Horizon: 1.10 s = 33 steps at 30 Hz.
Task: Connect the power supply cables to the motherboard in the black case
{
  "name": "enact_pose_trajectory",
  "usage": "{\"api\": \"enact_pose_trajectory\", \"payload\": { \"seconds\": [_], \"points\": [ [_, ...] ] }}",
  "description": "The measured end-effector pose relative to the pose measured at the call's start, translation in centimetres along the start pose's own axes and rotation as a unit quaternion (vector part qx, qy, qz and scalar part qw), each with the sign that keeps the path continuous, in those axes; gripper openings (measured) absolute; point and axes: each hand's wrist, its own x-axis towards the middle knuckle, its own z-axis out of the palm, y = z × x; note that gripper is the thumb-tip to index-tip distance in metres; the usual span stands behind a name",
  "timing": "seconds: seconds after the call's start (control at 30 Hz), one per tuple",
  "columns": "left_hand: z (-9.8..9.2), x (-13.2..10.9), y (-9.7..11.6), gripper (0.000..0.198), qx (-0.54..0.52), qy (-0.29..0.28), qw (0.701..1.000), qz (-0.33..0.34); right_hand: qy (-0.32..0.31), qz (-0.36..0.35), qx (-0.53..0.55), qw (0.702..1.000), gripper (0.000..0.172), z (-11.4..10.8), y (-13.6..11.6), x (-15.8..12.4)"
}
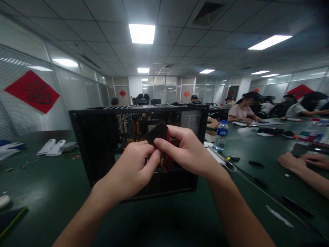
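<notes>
An open black computer case [89,137] stands upright on the dark green table, its open side towards me. Inside it show a circuit board with slots [125,123] and a power supply with a label [192,120]. In front of the opening, my right hand [187,149] grips a black cable connector [157,132] between thumb and fingers. Red and yellow wires [168,161] hang below it. My left hand [136,164] is closed in a pinch at the connector's lower edge; its fingertips are partly hidden, and it appears to hold the same piece.
A water bottle [222,135] and an open small box [210,136] stand right of the case. A cable [257,187] and loose black pieces lie on the right. White gloves [52,147] lie on the left. Another person's hands [293,161] rest at the right; other people sit beyond.
</notes>
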Motion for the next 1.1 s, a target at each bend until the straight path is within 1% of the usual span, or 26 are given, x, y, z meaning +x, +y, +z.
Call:
{"api": "enact_pose_trajectory", "payload": {
  "seconds": [0.1, 0.17, 0.23, 0.3, 0.33, 0.4, 0.47, 0.57, 0.63, 0.7, 0.8, 0.87, 0.93, 1.0, 1.1],
  "points": [
    [0.3, 0.3, -0.6, 0.037, -0.001, 0.004, 1.000, -0.010, 0.001, -0.016, -0.041, 0.999, 0.035, -0.3, 0.9, 0.3],
    [0.5, 0.5, -1.1, 0.040, -0.004, -0.003, 1.000, -0.024, 0.017, -0.027, -0.073, 0.997, 0.040, -0.7, 1.7, 0.4],
    [0.7, 0.7, -1.6, 0.042, -0.017, -0.014, 0.999, -0.044, 0.057, -0.040, -0.102, 0.992, 0.036, -1.0, 2.3, 0.6],
    [0.8, 0.9, -2.2, 0.044, -0.037, -0.022, 0.997, -0.069, 0.093, -0.069, -0.142, 0.983, 0.030, -1.1, 3.0, 0.8],
    [0.9, 1.0, -2.6, 0.045, -0.046, -0.023, 0.995, -0.082, 0.102, -0.086, -0.171, 0.976, 0.032, -1.0, 3.2, 0.9],
    [1.1, 1.2, -3.3, 0.046, -0.066, -0.022, 0.992, -0.102, 0.092, -0.117, -0.241, 0.959, 0.042, -0.6, 3.8, 1.1],
    [1.2, 1.3, -3.9, 0.046, -0.085, -0.021, 0.990, -0.113, 0.071, -0.136, -0.302, 0.941, 0.047, 0.1, 4.5, 1.3],
    [1.3, 1.6, -4.8, 0.045, -0.100, -0.008, 0.988, -0.120, 0.055, -0.168, -0.355, 0.918, 0.044, 1.7, 5.7, 1.6],
    [1.5, 1.7, -5.4, 0.043, -0.100, 0.004, 0.987, -0.127, 0.048, -0.173, -0.376, 0.909, 0.042, 2.8, 6.5, 1.8],
    [1.8, 2.0, -6.1, 0.043, -0.086, 0.006, 0.986, -0.143, 0.026, -0.142, -0.394, 0.908, 0.042, 3.8, 7.1, 2.0],
    [2.6, 2.5, -7.9, 0.042, -0.027, -0.007, 0.983, -0.181, -0.037, -0.035, -0.416, 0.908, 0.040, 5.1, 8.1, 2.2],
    [3.3, 2.9, -9.4, 0.040, 0.025, -0.032, 0.979, -0.202, -0.076, 0.028, -0.425, 0.902, 0.036, 5.8, 9.1, 2.4],
    [4.2, 3.1, -10.8, 0.042, 0.079, -0.079, 0.964, -0.240, -0.091, 0.061, -0.427, 0.897, 0.031, 6.3, 10.6, 2.4],
    [5.0, 3.1, -11.9, 0.047, 0.120, -0.123, 0.943, -0.284, -0.100, 0.079, -0.423, 0.897, 0.029, 6.6, 12.2, 2.4],
    [6.2, 2.8, -13.1, 0.051, 0.149, -0.152, 0.927, -0.309, -0.130, 0.104, -0.405, 0.899, 0.021, 6.8, 14.3, 2.3]
  ]
}}
